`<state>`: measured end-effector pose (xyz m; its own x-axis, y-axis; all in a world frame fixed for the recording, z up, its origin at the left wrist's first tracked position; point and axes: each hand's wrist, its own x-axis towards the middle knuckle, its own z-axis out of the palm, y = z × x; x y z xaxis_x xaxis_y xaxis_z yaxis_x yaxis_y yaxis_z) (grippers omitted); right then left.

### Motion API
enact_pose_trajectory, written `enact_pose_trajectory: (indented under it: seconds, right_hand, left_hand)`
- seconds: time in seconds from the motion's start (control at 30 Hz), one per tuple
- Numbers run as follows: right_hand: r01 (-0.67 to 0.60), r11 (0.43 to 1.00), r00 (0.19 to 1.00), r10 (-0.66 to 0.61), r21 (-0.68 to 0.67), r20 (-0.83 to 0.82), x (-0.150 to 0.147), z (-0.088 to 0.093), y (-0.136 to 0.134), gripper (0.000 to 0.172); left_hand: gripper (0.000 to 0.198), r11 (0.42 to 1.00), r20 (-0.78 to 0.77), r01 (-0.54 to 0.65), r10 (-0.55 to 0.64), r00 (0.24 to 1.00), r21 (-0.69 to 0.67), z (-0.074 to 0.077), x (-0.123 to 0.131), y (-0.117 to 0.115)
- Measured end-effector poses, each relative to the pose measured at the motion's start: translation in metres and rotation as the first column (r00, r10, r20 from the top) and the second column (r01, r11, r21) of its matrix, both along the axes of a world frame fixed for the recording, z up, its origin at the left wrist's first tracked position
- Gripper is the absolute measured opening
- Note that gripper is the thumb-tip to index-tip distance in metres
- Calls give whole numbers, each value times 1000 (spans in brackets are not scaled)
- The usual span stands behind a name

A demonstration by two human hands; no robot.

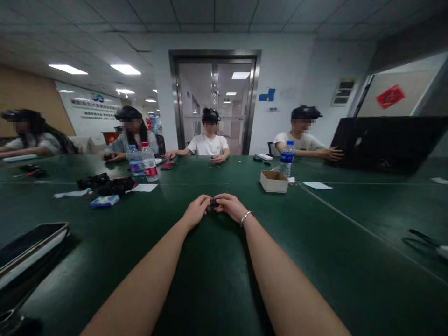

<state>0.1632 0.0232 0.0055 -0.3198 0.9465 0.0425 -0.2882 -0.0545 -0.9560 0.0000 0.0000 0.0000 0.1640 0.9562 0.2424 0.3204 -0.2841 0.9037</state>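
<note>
Grip of the left hand (pixel 196 211) and grip of the right hand (pixel 231 205) come together mid-scene, pinching a small dark object (pixel 212 203) between them. Fingers (pixel 223 198) cover much of it, so its shape is hard to make out, and whether it touches the counter (pixel 217 280) cannot be told. Near left, a phone (pixel 33 240) is cut off by the view's edge; a dark item (pixel 12 322) in the corner below is unclear. Far right, a black monitor (pixel 385 144) hides what lies behind it. Green surface stretches from the hands to a small box (pixel 274 184) at right and a dark bundle (pixel 112 186) at left. Four people (pixel 210 143) sit along the far side, before glass doors (pixel 196 102).
</note>
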Motion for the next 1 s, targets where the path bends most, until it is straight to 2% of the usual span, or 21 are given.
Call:
enact_pose_trajectory:
  seconds: [0.23,0.57,1.0]
  right_hand:
    - [-13,1000,1000,13,2,3,1,-1,1,11]
    - [3,1000,999,-3,-5,38,0,5,-4,15]
    - [-9,1000,1000,9,1,27,1,3,-2,13]
  left_hand:
    - [30,998,-34,20,-18,999,57,-3,0,5]
    - [30,998,-49,13,-10,999,63,-1,-1,3]
    - [31,999,-42,12,-11,999,41,-2,-1,5]
